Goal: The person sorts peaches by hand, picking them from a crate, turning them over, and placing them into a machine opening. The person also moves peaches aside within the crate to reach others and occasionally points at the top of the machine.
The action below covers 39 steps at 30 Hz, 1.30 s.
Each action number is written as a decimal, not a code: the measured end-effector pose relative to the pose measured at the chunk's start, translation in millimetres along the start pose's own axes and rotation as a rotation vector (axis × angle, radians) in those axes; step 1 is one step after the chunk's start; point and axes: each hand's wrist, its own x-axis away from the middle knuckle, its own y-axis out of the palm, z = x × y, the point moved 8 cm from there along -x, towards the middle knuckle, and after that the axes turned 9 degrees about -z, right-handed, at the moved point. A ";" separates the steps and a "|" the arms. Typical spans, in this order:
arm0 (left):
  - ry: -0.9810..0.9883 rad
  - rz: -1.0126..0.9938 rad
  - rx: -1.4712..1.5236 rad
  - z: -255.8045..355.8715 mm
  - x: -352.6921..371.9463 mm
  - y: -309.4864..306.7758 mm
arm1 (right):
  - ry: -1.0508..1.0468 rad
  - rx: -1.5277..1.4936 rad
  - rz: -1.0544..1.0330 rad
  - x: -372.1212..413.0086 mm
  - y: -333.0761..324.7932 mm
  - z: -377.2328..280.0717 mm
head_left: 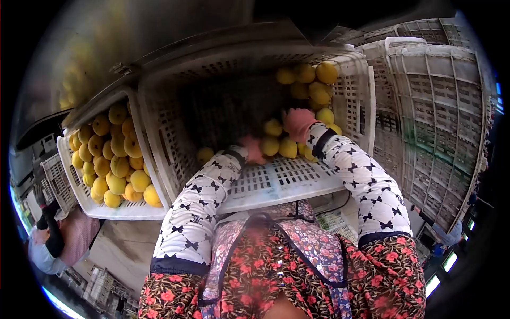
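My left hand [253, 149], in a pink glove, reaches low into a large white plastic crate [281, 183], beside a round yellow fruit [270, 145]. It is blurred, and I cannot make out its fingers clearly. Farther right, my right hand [299, 123] wears a matching glove and is among the yellow fruits, with its fingers curled. Whatever lies under its palm is hidden. More yellow fruits [320, 92] fill the crate's right end, and a single one [205, 154] lies near its left front side.
On the left stands a smaller white crate [114, 213] full of yellow-orange fruits [118, 166]. Tall stacked crates [430, 117] rise close on the right. A metal surface [122, 37] runs behind the crates. Another person [64, 242] is at the far left.
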 end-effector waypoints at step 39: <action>1.020 0.517 1.503 132.4 232.3 -229.4 | -0.428 -0.999 1.227 211.2 -182.4 -47.4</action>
